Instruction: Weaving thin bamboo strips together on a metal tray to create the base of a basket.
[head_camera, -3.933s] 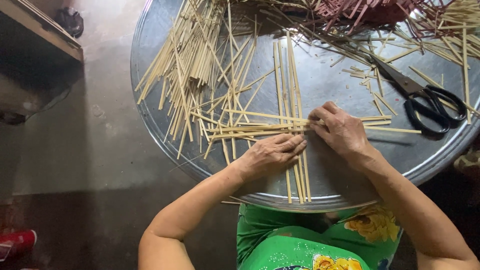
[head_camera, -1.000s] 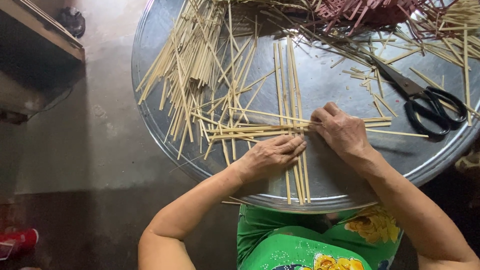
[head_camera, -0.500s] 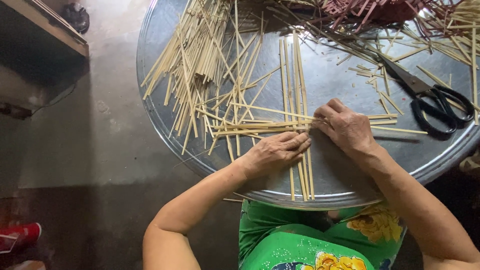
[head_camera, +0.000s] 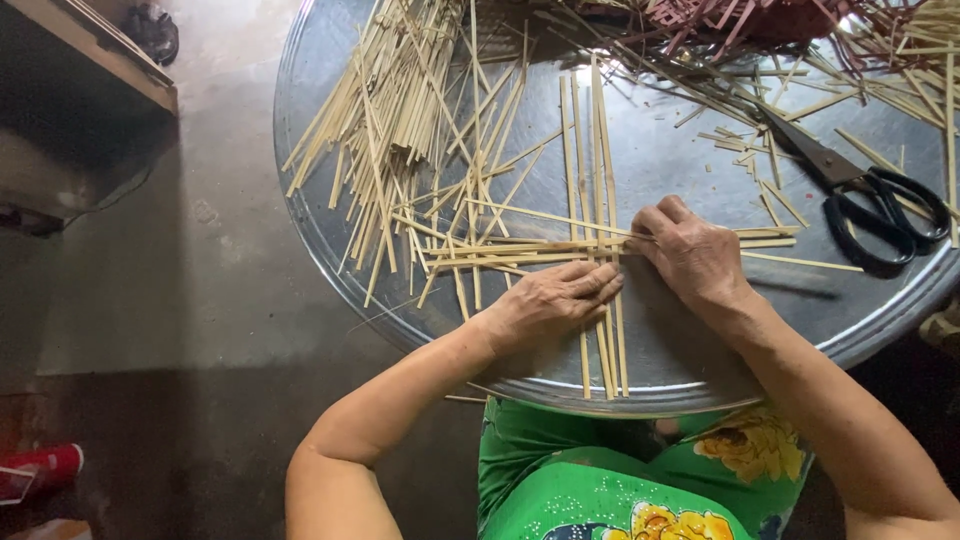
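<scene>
Both hands, left hand and right hand, press flat, ungrasping, on crossed bamboo strips atop a round metal tray, grey concrete floor at nine o'clock.

Pale bamboo strips — crossed, flat

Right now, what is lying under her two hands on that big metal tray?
Crossed pale bamboo strips run under the left hand and right hand, resting on the round metal tray. How the strips interlace beneath the palms is covered.
</scene>
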